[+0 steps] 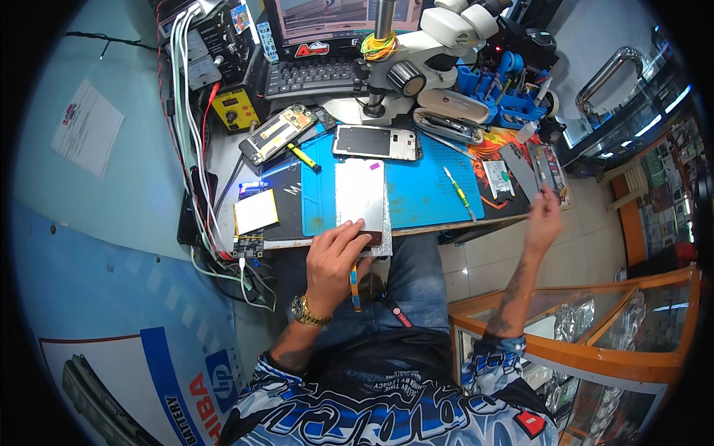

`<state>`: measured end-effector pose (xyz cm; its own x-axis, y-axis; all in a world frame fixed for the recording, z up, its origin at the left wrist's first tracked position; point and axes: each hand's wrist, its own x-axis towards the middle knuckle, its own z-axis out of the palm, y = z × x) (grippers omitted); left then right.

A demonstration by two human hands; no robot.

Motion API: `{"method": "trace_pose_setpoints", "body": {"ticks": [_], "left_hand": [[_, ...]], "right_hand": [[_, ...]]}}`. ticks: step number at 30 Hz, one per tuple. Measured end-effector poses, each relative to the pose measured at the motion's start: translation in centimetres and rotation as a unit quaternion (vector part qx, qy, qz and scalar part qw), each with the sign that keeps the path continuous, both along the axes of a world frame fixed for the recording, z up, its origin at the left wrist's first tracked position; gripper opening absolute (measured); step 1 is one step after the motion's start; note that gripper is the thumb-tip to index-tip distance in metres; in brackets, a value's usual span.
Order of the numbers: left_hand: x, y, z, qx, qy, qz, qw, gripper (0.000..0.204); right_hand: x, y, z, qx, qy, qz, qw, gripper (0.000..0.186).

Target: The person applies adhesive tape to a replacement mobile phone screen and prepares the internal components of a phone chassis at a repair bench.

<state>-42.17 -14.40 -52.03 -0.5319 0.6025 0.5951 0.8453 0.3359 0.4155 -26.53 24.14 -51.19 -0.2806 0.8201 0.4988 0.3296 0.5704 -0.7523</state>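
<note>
Left hand (335, 260) rests palm-down, fingers spread flat, on the near end of a pale phone panel (360, 193) lying on the blue work mat (424, 189); a small tool sits under its palm. Right hand (543, 219) hovers at the bench's right edge, fingers pinched near tweezers (541, 172); grip unclear.

Your phone (360, 195) lies flat, pale back up, on the blue mat (424, 193), its near end over the bench edge.
</note>
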Motion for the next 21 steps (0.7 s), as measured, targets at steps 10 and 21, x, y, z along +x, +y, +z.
{"method": "trace_pose_setpoints", "body": {"ticks": [10, 21], "left_hand": [[1.5, -0.1, 0.4, 0.009, -0.015, 0.014, 1.000, 0.045], [0.2, -0.2, 0.7, -0.002, -0.013, -0.011, 1.000, 0.044]], "right_hand": [[-5.5, -22.5, 2.5, -0.082, -0.066, 0.396, 0.912, 0.048], [-6.9, -23.1, 2.6, 0.033, -0.181, 0.429, 0.884, 0.064]]}}
